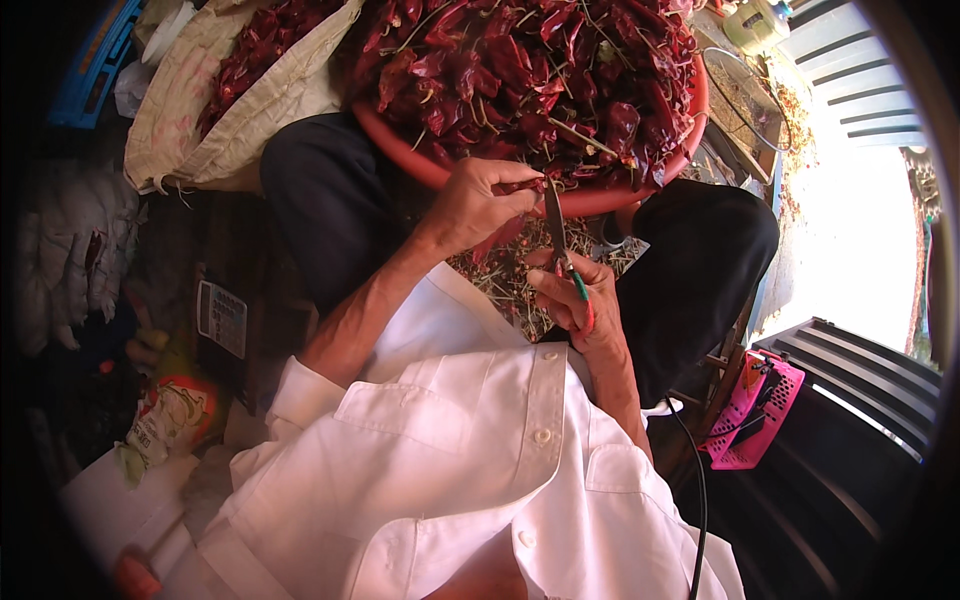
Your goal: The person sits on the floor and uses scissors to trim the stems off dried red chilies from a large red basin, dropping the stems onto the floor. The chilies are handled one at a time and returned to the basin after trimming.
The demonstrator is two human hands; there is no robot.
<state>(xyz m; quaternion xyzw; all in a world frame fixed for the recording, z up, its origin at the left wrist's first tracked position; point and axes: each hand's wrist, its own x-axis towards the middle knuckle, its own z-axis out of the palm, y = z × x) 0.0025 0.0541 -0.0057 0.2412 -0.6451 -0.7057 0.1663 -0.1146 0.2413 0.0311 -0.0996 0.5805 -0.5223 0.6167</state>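
Between the thumb and fingers of my left hand [476, 206] is a dried red chili pepper [519, 185], held just over the near rim of the basin. My right hand [589, 304] grips a pair of scissors [556, 217] whose handles are wrapped in green and red. The dark blades point up and away from me, their tips beside the chili's end at my left fingertips. Whether the blades touch it cannot be made out. Beyond both hands, a round red plastic basin [397, 154] sits between my knees, heaped with dried red chili peppers [517, 67], many with stems.
A pale woven sack [277, 112] of chilies leans left of the basin. Cut stems [517, 289] litter the floor below my hands. A calculator [222, 319] lies at left. On the right are a pink perforated basket [772, 416], a black cable [701, 487] and a wooden tray [757, 154].
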